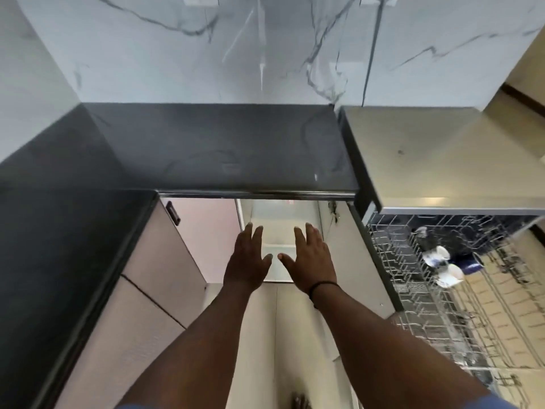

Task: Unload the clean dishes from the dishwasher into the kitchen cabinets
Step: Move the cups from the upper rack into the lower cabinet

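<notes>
White and glazed, the cups [439,262] left in the dishwasher's wire rack [460,293] lie tipped at far right, well apart from both hands. We see the left hand [249,261] and the right hand [312,258] held flat, fingers straight, holding nothing, before the open lower cabinet [280,222] under the dark stone countertop [206,149]; its pale shelf looks bare from here. A dark band [321,286] circles the right wrist. A dark vessel [424,240] sits just beyond the cups, too blurred to name. We judge the cups light, stiff, breakable and smooth enough to slip if damp; we would take each round its body or by a handle, should one show, and lift it clear of the tines.
</notes>
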